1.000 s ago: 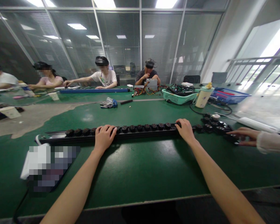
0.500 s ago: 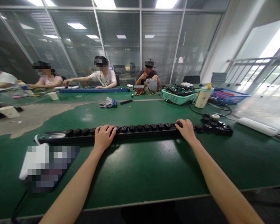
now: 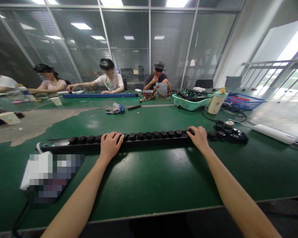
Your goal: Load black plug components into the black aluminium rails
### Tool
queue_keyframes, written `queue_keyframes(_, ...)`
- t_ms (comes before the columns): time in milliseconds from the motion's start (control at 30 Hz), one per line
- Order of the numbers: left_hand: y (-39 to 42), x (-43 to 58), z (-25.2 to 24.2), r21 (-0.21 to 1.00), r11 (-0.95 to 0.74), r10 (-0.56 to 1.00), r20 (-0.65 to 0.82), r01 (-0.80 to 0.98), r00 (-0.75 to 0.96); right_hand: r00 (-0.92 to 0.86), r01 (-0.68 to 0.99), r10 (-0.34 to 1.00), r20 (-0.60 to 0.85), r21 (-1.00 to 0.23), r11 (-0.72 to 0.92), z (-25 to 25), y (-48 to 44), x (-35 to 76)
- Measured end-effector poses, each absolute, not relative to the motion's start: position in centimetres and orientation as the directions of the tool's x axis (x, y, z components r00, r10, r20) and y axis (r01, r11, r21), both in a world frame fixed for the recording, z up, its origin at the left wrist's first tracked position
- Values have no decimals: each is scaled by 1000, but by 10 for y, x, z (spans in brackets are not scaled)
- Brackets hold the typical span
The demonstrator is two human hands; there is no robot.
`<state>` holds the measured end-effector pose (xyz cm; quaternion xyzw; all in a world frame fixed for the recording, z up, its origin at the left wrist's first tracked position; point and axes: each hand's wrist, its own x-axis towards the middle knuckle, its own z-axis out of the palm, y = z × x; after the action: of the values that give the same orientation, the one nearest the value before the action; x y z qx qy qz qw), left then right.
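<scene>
A long black power strip (image 3: 149, 138) with a row of round black sockets lies across the green table (image 3: 151, 178) in front of me. My left hand (image 3: 110, 145) rests on its middle-left part, fingers curled over the top edge. My right hand (image 3: 199, 138) grips the strip's right end, fingers wrapped over it. A loose heap of black socket parts (image 3: 228, 134) lies just right of the right hand.
A blurred flat object (image 3: 51, 177) lies front left. At the back stand a mint basket of cables (image 3: 190, 99), a cream bottle (image 3: 217, 101), a blue tray (image 3: 243, 100) and a white strip (image 3: 273, 134). Several people sit at the far side by a blue strip (image 3: 100, 96).
A co-worker's hand that reached for the loose socket parts at the right one second ago has gone from view. My own hands have stayed on the strip.
</scene>
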<state>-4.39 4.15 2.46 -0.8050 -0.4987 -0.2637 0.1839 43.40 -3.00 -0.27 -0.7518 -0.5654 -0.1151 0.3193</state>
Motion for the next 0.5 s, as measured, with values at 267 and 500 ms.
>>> queue_keyframes(267,42,-45,24,-9,-439,712,606,898,354,309,930,756,578,-350,-112,-4,-32,434)
queue_keyframes(500,41,-45,24,9,-440,716,607,898,345,304,934,745,593,-341,-110,-4,-33,434)
